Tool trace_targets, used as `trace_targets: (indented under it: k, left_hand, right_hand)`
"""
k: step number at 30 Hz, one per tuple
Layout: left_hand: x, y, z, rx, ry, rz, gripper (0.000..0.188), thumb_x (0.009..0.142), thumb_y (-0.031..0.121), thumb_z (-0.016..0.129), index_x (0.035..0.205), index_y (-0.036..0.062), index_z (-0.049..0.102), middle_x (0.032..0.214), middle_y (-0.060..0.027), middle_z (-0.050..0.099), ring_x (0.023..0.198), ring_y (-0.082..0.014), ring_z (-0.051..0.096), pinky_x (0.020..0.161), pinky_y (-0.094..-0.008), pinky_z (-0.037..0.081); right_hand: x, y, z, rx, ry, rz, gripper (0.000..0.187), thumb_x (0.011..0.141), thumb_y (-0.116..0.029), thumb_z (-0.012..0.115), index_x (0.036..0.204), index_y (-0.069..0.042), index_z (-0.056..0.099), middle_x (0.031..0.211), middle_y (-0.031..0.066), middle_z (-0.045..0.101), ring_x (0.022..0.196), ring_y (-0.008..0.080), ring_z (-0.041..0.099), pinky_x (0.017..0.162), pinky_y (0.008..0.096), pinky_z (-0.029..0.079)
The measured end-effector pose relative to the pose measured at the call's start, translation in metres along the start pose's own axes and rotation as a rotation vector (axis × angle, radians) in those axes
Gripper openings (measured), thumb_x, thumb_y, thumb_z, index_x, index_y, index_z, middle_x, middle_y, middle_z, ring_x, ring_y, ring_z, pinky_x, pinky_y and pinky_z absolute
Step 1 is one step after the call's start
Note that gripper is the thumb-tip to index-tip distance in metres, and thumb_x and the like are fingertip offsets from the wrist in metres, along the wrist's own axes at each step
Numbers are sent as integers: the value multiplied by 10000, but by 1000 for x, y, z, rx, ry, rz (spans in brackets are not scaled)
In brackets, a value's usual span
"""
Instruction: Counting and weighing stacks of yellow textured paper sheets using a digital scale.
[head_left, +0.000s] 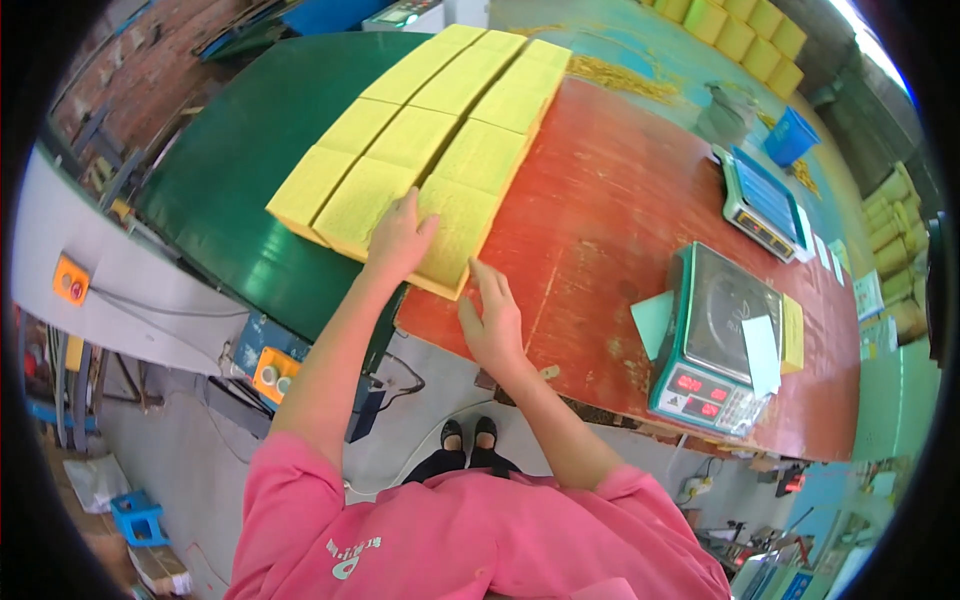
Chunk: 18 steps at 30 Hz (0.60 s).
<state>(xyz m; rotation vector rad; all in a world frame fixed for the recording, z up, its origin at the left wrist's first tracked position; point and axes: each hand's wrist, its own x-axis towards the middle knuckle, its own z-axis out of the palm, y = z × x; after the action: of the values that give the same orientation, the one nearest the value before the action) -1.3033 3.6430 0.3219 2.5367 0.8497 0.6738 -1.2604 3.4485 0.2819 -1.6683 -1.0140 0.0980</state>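
Along the left of the red table (600, 230), a green surface (240, 170) bears yellow stacks (412, 135), laid in columns but with gaps still open. By the table's near-left corner, the left hand (402, 242) rests atop one stack, thumb and fingers apart. The right hand (494, 325), thumb parted from fingers, is at its corner; contact cannot be confirmed. Table's right: scale (725, 305), no stack aboard.

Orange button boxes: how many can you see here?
2: one orange button box on the pale panel at left, a second box lower, near the green belt. More may be hidden.
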Motion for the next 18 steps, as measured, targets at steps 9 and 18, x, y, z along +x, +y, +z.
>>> trace_targets:
  k: [9,18]
  left_hand:
    - [-6,-11,25,-76,-238,-55,728,899,412,601,1448,-2,361,1319,-279,555,1205,-426,548,994,-472,442]
    - [-107,78,34,-79,-330,157,656,937,318,592,1453,-9,355,1319,-280,539,1204,-422,540,987,-464,447]
  right_hand:
    - [-4,39,39,245,225,342,360,901,-111,518,1220,54,500,1105,259,580,1050,389,576,925,437,458]
    - [-126,4,-46,341,291,546,511,958,-120,551,1422,33,397,1301,166,562,1197,202,568,992,322,455]
